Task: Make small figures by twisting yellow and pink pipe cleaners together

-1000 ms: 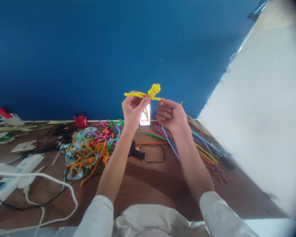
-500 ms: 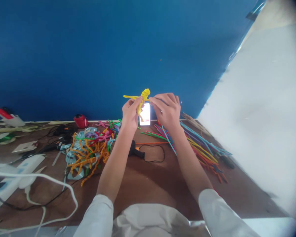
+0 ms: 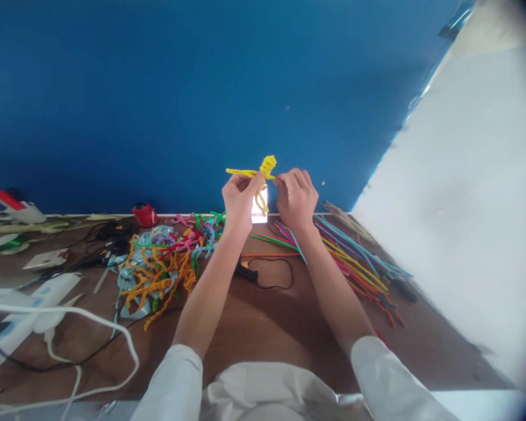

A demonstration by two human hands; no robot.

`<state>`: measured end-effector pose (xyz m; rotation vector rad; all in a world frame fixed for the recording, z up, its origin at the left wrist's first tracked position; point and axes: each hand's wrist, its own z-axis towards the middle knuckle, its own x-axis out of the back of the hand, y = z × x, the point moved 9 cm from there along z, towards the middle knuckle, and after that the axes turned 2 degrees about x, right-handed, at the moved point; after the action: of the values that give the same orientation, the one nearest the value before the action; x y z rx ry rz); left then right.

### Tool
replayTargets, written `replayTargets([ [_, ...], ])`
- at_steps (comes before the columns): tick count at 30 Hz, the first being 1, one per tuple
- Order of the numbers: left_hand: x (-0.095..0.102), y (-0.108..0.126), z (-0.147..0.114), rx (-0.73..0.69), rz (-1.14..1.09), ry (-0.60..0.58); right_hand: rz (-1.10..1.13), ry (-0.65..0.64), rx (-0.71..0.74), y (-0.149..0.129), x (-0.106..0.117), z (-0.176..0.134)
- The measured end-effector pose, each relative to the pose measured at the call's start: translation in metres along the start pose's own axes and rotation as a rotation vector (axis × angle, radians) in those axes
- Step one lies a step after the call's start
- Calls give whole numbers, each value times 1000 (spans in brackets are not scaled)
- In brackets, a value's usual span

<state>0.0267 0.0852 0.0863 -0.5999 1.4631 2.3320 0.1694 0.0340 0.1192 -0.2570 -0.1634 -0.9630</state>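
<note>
A yellow pipe cleaner figure (image 3: 268, 165) is held up in front of the blue wall, with a coiled upper part, a straight length sticking out to the left and a loop hanging below. My left hand (image 3: 240, 197) pinches its middle between thumb and fingers. On the other side, my right hand (image 3: 297, 196) is closed with its fingertips on the short yellow end pointing right. Behind the hands stands a phone (image 3: 259, 211) with a bright white screen, partly covered by the left hand and the figure.
Twisted pipe cleaner pieces (image 3: 162, 275) in several colours lie in a heap on the left. Straight pipe cleaners (image 3: 359, 257) spread out on the right. A red object (image 3: 144, 215) stands by the wall. A white power strip (image 3: 48, 304) and cables occupy the near left of the brown table (image 3: 263, 333).
Both hands are closer together, the left one having shifted slightly right with the yellow figure. The right hand's fingers are more curled. The figure's lower loop now shows more clearly.
</note>
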Motion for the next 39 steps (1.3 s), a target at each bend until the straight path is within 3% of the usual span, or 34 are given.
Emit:
replayTargets([
  [4, -1, 23, -2, -154, 121, -62, 390, -121, -223, 12, -9, 1],
  [8, -1, 40, 2, -262, 210, -201, 987, -317, -634, 19, -30, -12],
  [11, -3, 53, 2, -408, 205, -322, 1366, -531, -891, -4, -44, -27],
  [13, 0, 57, 3, -463, 196, -340, 1535, -680, -962, -26, -47, -33],
  [15, 4, 58, 5, -461, 179, -315, 1574, -714, -927, -36, -46, -32],
  [17, 7, 57, 6, -425, 169, -280, 1460, -648, -807, -34, -43, -25],
  [21, 5, 47, 8, -319, 187, -221, 838, -336, -455, -11, -18, -3],
  [24, 5, 40, 9, -245, 146, -181, 480, -183, -281, -8, 2, 5],
  [26, 3, 35, 8, -181, 93, -194, 409, -113, -207, -10, 11, 7],
  [31, -16, 17, -2, -16, 96, -358, 362, 8, -47, -22, 23, 7],
  [39, -21, 25, -12, -64, 164, -309, 324, 57, 124, -32, 31, 9],
])
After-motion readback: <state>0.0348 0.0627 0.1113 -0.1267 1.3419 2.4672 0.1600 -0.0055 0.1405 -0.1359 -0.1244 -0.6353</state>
